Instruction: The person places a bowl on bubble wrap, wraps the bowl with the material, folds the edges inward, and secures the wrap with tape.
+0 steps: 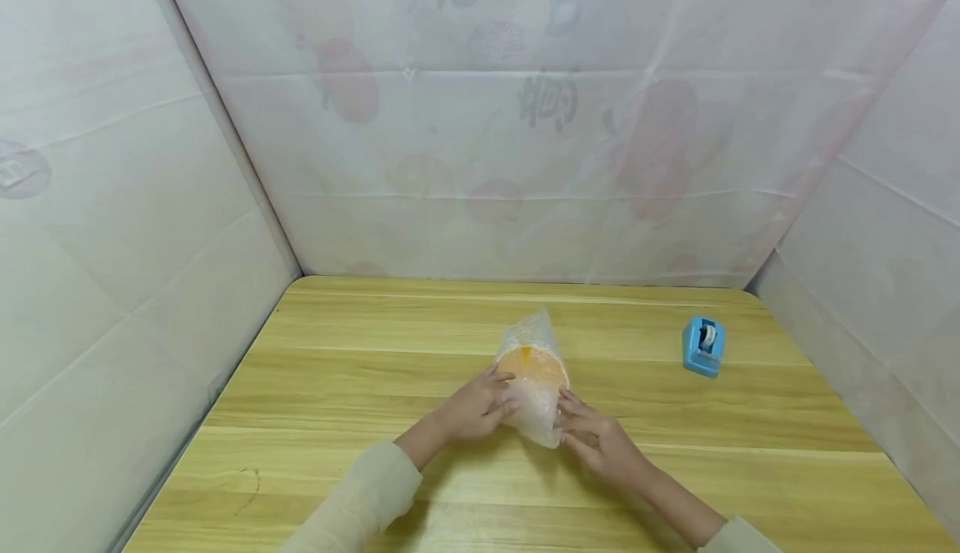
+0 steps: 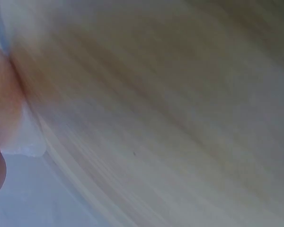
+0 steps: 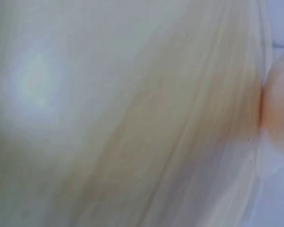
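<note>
Near the middle of the wooden table lies a round orange object [image 1: 534, 363], wrapped in clear bubble wrap [image 1: 536, 407]. Its exact kind is hard to tell through the wrap. My left hand [image 1: 472, 403] grips the left side, its fingers over the orange part and its thumb lower on the wrap. On the right edge my right hand [image 1: 600, 436] holds the wrap between fingers and thumb. The left wrist view catches the orange object [image 2: 4, 104] at its left border; the right wrist view shows the orange object [image 3: 279, 104] at its right border. Both wrist views are blurred.
A blue tape dispenser [image 1: 703, 346] with a roll in it stands at the right rear of the wooden table [image 1: 360, 386]. Pale printed cloth [image 1: 465, 137] hangs behind the table's far edge, with more cloth on both sides.
</note>
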Motion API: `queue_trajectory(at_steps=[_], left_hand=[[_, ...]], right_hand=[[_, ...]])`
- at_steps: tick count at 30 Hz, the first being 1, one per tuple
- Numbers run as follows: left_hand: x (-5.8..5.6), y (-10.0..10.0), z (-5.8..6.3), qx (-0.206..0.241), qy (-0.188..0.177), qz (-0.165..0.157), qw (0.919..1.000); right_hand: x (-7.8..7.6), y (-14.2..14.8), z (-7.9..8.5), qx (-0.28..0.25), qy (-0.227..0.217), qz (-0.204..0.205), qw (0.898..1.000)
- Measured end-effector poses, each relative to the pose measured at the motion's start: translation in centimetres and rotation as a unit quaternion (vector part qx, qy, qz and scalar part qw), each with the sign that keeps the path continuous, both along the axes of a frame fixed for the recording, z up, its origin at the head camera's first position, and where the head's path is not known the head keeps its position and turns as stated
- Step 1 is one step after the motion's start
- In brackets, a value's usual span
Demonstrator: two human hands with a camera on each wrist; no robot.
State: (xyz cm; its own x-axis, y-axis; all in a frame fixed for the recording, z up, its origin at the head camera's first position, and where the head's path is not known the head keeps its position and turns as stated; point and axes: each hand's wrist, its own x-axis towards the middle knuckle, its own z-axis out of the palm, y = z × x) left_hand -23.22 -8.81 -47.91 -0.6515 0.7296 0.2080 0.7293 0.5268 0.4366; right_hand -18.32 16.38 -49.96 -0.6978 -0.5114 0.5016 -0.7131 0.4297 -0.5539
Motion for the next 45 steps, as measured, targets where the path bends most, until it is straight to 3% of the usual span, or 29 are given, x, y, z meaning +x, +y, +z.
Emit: queue_trajectory(at_steps=[5,9,14,18,21,25,29,33,42,45], left_hand=[[0.0,0.4,-0.2,0.118,-0.076,0.034,0.9896],[0.0,1.0,-0.4,0.198,-0.097,0.051,0.9741],[0.0,1.7,-0.7,0.262,-0.094,0.094,0.9558],[0.1,2.3,-0.9,0.293,-0.066,0.132,0.9446],[0.2,2.8,-1.0,0.288,-0.043,0.165,0.9422],[0.2,3.3,-0.8,0.244,-0.025,0.206,0.9474],[0.1,3.6,-0.4,0.191,-0.011,0.231,0.954],[0.2,3.7,-0.2,0.162,0.005,0.247,0.9553],[0.5,4.2,-0.5,0.187,-0.007,0.249,0.9502],[0.5,4.3,-0.4,0.181,-0.001,0.256,0.9497]], right_hand=[[-0.3,-0.2,0.4,-0.053,-0.057,-0.036,0.996],[-0.5,-0.3,0.8,-0.08,-0.078,-0.048,0.993],[-0.8,-0.1,1.2,-0.114,-0.098,-0.048,0.988],[-0.9,-0.1,1.4,-0.135,-0.113,-0.044,0.983],[-0.9,-0.1,1.4,-0.139,-0.119,-0.046,0.982],[-1.1,-0.2,1.2,-0.145,-0.112,-0.044,0.982],[-1.3,-0.5,0.7,-0.158,-0.099,-0.044,0.982],[-1.1,-0.8,0.5,-0.148,-0.084,-0.055,0.984],[-0.8,-1.5,0.4,-0.077,0.003,-0.094,0.993],[-0.3,-1.8,1.4,-0.066,0.012,-0.098,0.993]])
